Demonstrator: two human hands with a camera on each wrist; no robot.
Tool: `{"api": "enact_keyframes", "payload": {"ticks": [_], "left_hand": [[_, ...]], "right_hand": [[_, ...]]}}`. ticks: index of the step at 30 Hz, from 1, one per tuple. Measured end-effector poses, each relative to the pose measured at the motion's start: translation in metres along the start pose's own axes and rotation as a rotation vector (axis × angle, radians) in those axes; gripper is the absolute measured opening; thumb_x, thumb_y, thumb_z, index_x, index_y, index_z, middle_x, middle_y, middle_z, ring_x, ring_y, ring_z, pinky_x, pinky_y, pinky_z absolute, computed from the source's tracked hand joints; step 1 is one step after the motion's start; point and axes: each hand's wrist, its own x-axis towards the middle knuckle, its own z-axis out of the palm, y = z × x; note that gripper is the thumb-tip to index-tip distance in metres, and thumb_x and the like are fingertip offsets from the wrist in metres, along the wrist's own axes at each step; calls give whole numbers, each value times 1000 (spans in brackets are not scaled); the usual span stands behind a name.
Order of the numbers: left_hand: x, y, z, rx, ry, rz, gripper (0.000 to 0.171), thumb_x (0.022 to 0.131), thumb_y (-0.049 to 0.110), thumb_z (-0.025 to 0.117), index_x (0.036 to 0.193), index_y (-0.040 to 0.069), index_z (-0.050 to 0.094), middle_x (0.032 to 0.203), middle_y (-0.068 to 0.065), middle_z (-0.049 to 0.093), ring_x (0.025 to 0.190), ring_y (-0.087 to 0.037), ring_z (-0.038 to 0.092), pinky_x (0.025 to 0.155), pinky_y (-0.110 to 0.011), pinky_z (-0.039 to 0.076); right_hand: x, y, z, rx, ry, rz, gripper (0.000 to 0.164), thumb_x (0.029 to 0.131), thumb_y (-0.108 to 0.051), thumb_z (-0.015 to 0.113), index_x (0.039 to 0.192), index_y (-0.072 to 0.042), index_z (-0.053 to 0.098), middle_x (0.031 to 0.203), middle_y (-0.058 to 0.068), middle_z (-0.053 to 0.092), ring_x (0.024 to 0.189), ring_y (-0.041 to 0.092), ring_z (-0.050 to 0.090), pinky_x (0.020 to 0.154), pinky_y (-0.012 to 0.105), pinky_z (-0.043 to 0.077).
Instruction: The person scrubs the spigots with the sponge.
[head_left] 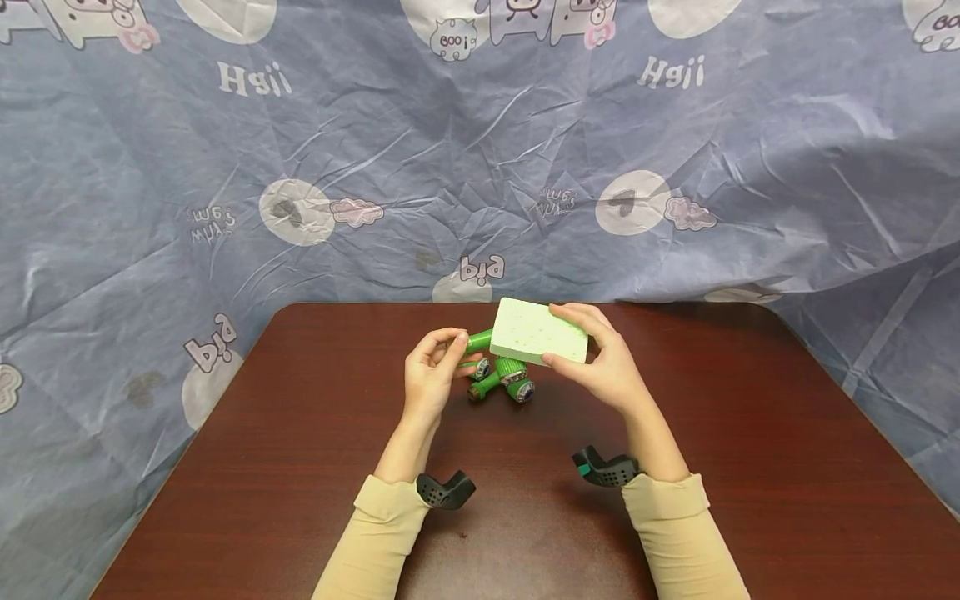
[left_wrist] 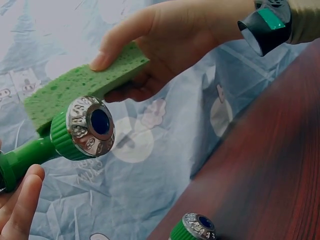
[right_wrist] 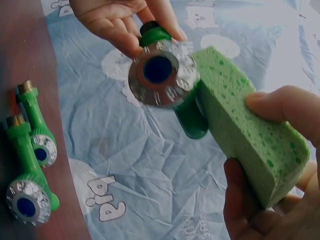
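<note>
In the head view my left hand (head_left: pixel 432 371) grips the end of a green tap (head_left: pixel 479 340) with a ribbed silver-faced knob. The knob's blue centre faces the right wrist camera, and the tap (right_wrist: pixel 160 70) is tilted. My right hand (head_left: pixel 603 354) pinches a pale green rectangular sponge (head_left: pixel 538 331) between thumb and fingers. Along one side the sponge (right_wrist: pixel 250 120) lies against the tap's knob and spout, hiding part of the tap from the head view. Both objects are held up over the table.
Two similar green taps (right_wrist: pixel 30 200) with brass threaded ends lie on the dark red-brown table (head_left: pixel 322 467), just beyond and below the hands. A crumpled blue printed cloth (head_left: pixel 420 167) hangs behind the table. Each wrist wears a black camera band (head_left: pixel 606 469).
</note>
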Motion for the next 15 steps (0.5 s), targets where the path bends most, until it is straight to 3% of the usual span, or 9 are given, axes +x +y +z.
{"api": "enact_keyframes", "payload": {"ticks": [8,11,15], "left_hand": [[2,1,-2,-63,41,27,28,89,7,64,106,-15,57,83,-6,67,71,-28,69,60,-32,58],[2,2,-3,-76,55,37,24,90,8,64,104,-10,59,84,-6,67,75,-36,68,60,-32,58],[3,3,-3,-111,69,56,17,90,8,64,102,-4,63,85,-6,68,74,-34,69,59,-30,58]], "right_hand": [[-1,4,-15,-52,127,49,55,72,9,74,124,8,55,124,22,50,107,19,45,76,14,39],[-1,7,-20,-39,121,61,55,73,9,73,124,9,55,125,22,49,106,17,45,76,13,40],[-1,10,-19,-3,66,90,55,74,10,72,126,9,53,127,22,46,104,18,46,73,11,42]]}}
